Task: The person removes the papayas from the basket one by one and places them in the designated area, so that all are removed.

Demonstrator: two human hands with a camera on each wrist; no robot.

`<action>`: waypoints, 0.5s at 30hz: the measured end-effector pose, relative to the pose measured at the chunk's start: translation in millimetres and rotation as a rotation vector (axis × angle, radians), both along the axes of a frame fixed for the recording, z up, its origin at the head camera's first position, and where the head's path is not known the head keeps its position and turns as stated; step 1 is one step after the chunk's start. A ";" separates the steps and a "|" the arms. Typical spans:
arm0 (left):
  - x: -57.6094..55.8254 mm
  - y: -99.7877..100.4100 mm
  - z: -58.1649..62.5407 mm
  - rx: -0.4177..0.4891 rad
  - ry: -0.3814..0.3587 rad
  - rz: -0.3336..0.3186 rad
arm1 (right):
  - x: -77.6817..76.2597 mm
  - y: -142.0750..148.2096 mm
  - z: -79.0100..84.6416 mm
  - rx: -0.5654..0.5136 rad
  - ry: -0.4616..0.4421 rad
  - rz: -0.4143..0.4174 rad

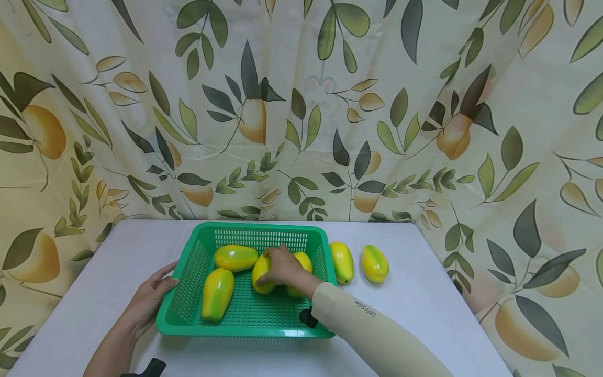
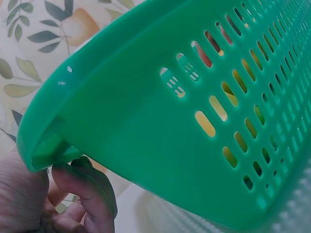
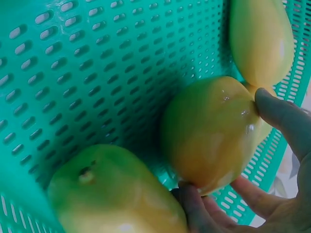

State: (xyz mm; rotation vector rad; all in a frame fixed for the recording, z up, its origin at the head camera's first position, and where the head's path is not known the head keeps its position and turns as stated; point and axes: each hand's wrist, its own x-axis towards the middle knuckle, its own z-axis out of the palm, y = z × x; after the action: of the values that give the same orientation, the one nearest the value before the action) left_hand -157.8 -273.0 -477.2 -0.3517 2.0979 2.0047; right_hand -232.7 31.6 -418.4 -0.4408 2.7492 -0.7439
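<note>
A green plastic basket (image 1: 245, 332) with slotted walls stands on the table. My left hand (image 1: 149, 298) holds its left rim, and in the left wrist view the fingers (image 2: 92, 194) curl beneath the lip. Inside the basket, my right hand (image 1: 285, 266) grips a yellow-green papaya (image 1: 260, 275) between thumb and fingers; the right wrist view shows this papaya (image 3: 209, 136) close up. Another papaya (image 1: 303, 260) lies just right of that hand and is partly hidden by it. Two more, one at the back (image 1: 235, 258) and one at the front left (image 1: 218, 295), lie in the basket.
Outside the basket on the right, one papaya (image 1: 342, 262) lies close to the basket wall and a second papaya (image 1: 375, 263) lies farther right. The white table (image 1: 405, 309) ends at a curtain (image 1: 301, 157) printed with leaves and fruit.
</note>
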 end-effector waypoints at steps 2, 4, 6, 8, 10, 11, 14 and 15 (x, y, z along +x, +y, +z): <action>0.2 0.2 0.1 0.000 0.000 0.001 | 0.4 -0.7 -0.1 0.010 0.003 0.003; 0.3 0.4 0.2 0.000 0.001 0.003 | 0.2 -1.3 -1.1 0.018 0.006 0.006; 0.3 0.5 0.4 -0.001 0.002 0.002 | -0.2 -1.5 -1.9 0.014 0.005 0.008; 0.3 0.6 0.4 -0.004 0.003 0.002 | -0.7 -1.5 -2.5 0.011 0.000 0.009; 0.5 0.6 0.4 -0.009 0.004 -0.001 | -1.2 -1.3 -2.7 0.011 -0.005 0.013; 0.6 0.6 0.3 -0.011 0.004 -0.001 | -1.4 -1.2 -2.7 0.011 -0.009 0.014; 1.1 0.6 0.0 -0.018 0.008 0.000 | -2.1 -1.0 -2.7 0.009 -0.025 0.020; 1.3 0.5 -0.1 -0.020 0.010 0.000 | -2.2 -1.0 -2.7 0.009 -0.031 0.020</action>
State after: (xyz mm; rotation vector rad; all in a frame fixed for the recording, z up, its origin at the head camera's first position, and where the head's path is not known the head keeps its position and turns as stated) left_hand -156.4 -272.5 -477.3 -0.3464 2.1252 1.9909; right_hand -234.9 30.7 -421.2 -0.4507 2.7143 -0.7273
